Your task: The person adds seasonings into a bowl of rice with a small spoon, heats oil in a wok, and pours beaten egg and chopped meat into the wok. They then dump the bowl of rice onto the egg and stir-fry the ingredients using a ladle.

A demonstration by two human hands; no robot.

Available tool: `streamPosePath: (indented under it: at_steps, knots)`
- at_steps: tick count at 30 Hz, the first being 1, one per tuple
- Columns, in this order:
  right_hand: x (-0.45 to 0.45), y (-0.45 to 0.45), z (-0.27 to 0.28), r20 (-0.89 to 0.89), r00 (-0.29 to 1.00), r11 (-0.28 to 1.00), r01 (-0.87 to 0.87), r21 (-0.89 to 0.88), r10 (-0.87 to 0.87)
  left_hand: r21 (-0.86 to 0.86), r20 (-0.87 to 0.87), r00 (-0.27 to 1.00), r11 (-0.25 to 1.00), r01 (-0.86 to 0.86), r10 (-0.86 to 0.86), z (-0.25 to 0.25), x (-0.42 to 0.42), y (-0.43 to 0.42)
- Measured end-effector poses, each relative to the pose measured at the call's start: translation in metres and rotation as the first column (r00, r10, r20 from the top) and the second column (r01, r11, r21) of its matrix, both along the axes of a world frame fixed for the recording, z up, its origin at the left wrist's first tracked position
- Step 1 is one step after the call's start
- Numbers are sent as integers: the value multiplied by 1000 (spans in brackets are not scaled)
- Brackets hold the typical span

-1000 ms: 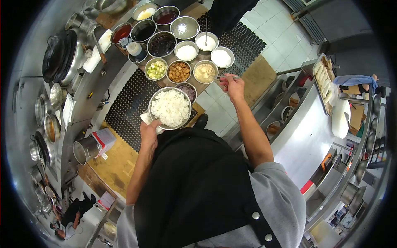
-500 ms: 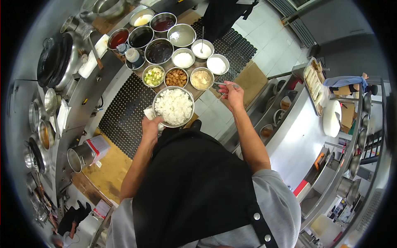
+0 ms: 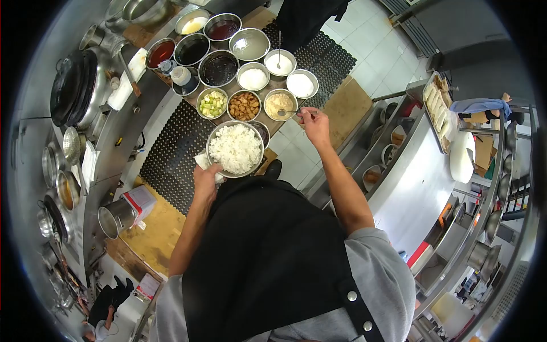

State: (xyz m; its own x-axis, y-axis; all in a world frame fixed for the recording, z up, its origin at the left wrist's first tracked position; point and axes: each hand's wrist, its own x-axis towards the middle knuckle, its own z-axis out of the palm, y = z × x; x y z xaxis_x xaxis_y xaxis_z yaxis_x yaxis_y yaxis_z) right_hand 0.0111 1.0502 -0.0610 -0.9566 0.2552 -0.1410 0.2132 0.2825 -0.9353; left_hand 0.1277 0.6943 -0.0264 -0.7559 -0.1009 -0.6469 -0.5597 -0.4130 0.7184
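Note:
My left hand [image 3: 206,179] grips a metal bowl of white rice [image 3: 235,149] by its near left rim, with a folded white cloth [image 3: 200,160] between palm and metal. The fingers of my right hand [image 3: 314,125] are closed on the handle of a metal spoon [image 3: 289,112]. Its tip is over or in a beige, grainy seasoning in a metal bowl [image 3: 280,105]; whether it touches the seasoning I cannot tell. Beside that stand bowls of browned cubes [image 3: 244,106] and chopped green-white scallion [image 3: 212,105]. A dark-filled bowl [image 3: 261,132] is partly hidden behind the rice.
Bowls of white powder [image 3: 300,85], dark sauce [image 3: 219,69] and red liquid [image 3: 160,52] crowd the stand ahead. A squeeze bottle [image 3: 181,76] sits among them. A steel counter [image 3: 416,176] runs along my right. A person in black [image 3: 307,20] stands beyond the stand.
My right hand has shifted slightly left, and the spoon's tip now shows over the beige seasoning. The rice bowl has moved a little left, uncovering part of a dark-filled bowl.

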Motion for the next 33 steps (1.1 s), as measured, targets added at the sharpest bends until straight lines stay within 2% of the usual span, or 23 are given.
streamPosePath:
  at_steps: [2, 5, 9, 14, 19, 22, 25, 28, 33]
  knots:
    - [-1, -7, 10, 58, 998, 995, -1, 103, -5, -6, -5, 1000, 1000, -3, 3, -4, 2, -1]
    - [-4, -9, -4, 29, 999, 994, 19, 105, -23, -24, -12, 1000, 1000, -11, 11, -4, 6, 0]
    - [-5, -10, -18, 117, 993, 997, 40, -62, -33, -22, -30, 1000, 1000, -2, 2, -10, 8, -2]
    - [-1, 3, 4, 266, 952, 937, 222, -270, -150, -42, -57, 998, 999, -16, 14, -16, 6, -2]
    - [6, 15, 40, 277, 943, 893, 278, -353, -184, -40, -66, 997, 999, 32, -34, -17, -9, 0]
    - [12, 11, 74, 250, 954, 884, 257, -391, -166, -18, -91, 996, 1000, -15, 14, -13, -25, 14]
    - [21, 1, 107, 200, 971, 868, 209, -450, -130, -35, -81, 994, 997, 66, -68, -12, -44, 24]
    - [31, -11, 137, 160, 983, 847, 157, -508, -86, -40, -113, 991, 997, 68, -72, -8, -59, 38]
    - [43, -21, 157, 115, 993, 806, 97, -584, -37, -48, -120, 988, 995, 93, -98, -3, -73, 54]
